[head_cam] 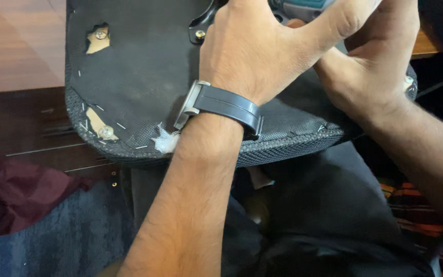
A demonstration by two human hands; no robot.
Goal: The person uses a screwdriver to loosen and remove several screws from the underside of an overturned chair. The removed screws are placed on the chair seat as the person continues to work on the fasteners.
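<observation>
The upturned black fabric-covered chair seat (144, 77) lies across the person's lap. Both hands — left hand (262, 51), with a grey wristwatch (221, 105), and right hand (370, 66) — close together on a teal power tool (303, 6) at the seat's far edge. The work looks like fastening a black metal bracket (203, 20); steady aim on the brass screw (200, 34) seems needed next. Beyond the seat: a brown wooden floor (16, 46) and a maroon cloth (16, 195).

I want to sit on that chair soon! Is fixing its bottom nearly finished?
Hard to say. Done: staples along the edge pin the black fabric to the upturned seat. In hand: the left hand and right hand grip a teal tool near the black bracket. Left: torn holes showing bolts, and white stuffing poking out.
</observation>
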